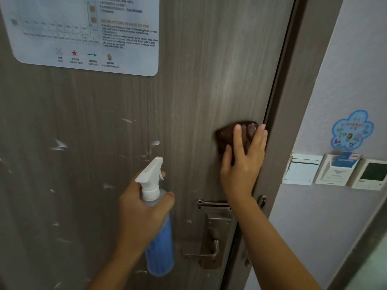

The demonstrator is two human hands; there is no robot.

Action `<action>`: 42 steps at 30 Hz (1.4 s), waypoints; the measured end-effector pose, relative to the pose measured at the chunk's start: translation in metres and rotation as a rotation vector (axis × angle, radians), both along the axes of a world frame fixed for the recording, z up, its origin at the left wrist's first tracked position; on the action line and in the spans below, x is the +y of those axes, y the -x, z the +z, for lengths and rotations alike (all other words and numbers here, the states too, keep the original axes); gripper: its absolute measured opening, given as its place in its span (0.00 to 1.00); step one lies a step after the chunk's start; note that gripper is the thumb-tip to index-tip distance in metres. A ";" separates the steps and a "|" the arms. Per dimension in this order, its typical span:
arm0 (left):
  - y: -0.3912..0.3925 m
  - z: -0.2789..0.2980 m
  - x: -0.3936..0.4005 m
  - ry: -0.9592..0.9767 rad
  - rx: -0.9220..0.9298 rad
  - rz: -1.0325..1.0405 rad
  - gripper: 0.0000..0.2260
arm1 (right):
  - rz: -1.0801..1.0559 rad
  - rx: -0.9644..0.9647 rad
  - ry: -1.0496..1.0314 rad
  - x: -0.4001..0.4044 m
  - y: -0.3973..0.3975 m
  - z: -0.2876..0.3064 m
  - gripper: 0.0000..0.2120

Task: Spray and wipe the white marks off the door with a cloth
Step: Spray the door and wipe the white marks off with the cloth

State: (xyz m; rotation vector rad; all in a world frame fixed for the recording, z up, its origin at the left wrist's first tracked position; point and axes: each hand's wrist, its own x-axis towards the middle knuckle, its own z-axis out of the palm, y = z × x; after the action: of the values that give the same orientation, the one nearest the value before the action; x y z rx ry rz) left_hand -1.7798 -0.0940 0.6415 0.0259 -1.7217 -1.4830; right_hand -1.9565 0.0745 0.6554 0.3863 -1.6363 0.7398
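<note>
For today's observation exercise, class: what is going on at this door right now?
A person is cleaning a brown door. The right hand presses a dark cloth flat against it near the latch edge, above the lever handle. The left hand grips a spray bottle of blue liquid, nozzle toward the door. White marks remain across the left and middle of the door.

A laminated fire-escape notice point(83, 32) hung high on the left. Well below and right of the notice sat a metal latch bar point(211, 204) above a lever handle point(206, 251). Far right of the notice, a flower-shaped sticker point(351, 130) topped a light switch point(301, 169), card holder point(337, 170) and thermostat point(371, 174).
</note>
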 end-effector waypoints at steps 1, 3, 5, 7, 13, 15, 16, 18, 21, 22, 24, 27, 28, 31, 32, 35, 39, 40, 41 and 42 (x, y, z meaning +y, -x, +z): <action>0.001 0.001 0.000 0.001 0.012 -0.002 0.21 | -0.052 0.010 -0.025 -0.004 0.000 -0.003 0.24; 0.002 0.000 -0.002 -0.011 0.035 -0.011 0.19 | -0.102 0.027 -0.118 -0.012 -0.001 -0.026 0.25; 0.002 0.000 -0.002 -0.031 0.041 -0.021 0.18 | -0.068 0.021 -0.251 -0.018 -0.006 -0.063 0.24; 0.002 -0.002 -0.002 -0.030 0.025 -0.020 0.19 | -0.001 -0.001 -0.424 -0.017 -0.013 -0.101 0.27; 0.001 -0.003 -0.003 -0.006 0.012 -0.011 0.22 | 0.113 0.108 -0.865 0.014 -0.008 -0.089 0.30; 0.000 -0.001 -0.003 -0.020 0.018 -0.026 0.22 | 0.075 0.142 -0.809 0.018 -0.004 -0.055 0.32; 0.000 0.000 -0.003 -0.024 0.023 -0.029 0.22 | 0.047 0.142 -0.718 0.018 -0.003 -0.037 0.32; 0.002 0.000 -0.004 -0.022 0.033 -0.020 0.23 | -0.011 0.115 -0.514 0.013 -0.004 -0.003 0.28; 0.003 -0.001 -0.004 -0.025 0.039 -0.021 0.22 | -0.045 0.101 -0.394 0.001 -0.007 0.018 0.24; 0.003 -0.001 -0.005 -0.022 0.043 -0.021 0.22 | -0.047 0.112 -0.406 -0.002 -0.007 0.015 0.25; 0.003 -0.003 -0.004 -0.023 0.042 -0.009 0.22 | -0.032 0.133 -0.479 -0.006 -0.006 -0.004 0.25; 0.004 -0.007 -0.004 -0.034 0.024 -0.002 0.21 | 0.035 0.120 -0.683 -0.007 -0.011 -0.052 0.27; 0.005 -0.009 -0.005 -0.034 0.015 -0.002 0.20 | 0.048 0.116 -0.771 -0.004 -0.012 -0.067 0.28; 0.005 -0.013 -0.007 -0.033 -0.009 0.001 0.20 | 0.061 0.089 -0.965 0.011 -0.013 -0.093 0.33; 0.006 -0.014 -0.007 -0.033 -0.013 0.004 0.20 | 0.058 0.081 -1.003 0.015 -0.012 -0.091 0.33; 0.005 -0.017 -0.009 -0.022 -0.023 0.004 0.20 | 0.052 0.125 -1.087 0.027 -0.009 -0.073 0.26; 0.000 -0.018 -0.015 -0.042 -0.027 0.005 0.19 | 0.021 0.186 -1.054 0.053 -0.001 -0.037 0.22; -0.002 -0.018 -0.016 -0.045 -0.028 0.003 0.18 | 0.008 0.183 -1.022 0.058 0.000 -0.030 0.24; -0.003 -0.018 -0.018 -0.044 -0.024 0.003 0.18 | -0.003 0.178 -0.985 0.061 0.000 -0.025 0.25; -0.003 -0.018 -0.019 -0.040 -0.018 0.005 0.17 | -0.007 0.174 -0.946 0.060 0.000 -0.023 0.26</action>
State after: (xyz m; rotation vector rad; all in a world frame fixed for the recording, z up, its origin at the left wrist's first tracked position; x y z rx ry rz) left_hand -1.7767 -0.1131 0.6238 0.0648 -1.7056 -1.5175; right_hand -1.9562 0.1340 0.6321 1.0742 -1.7318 -0.1300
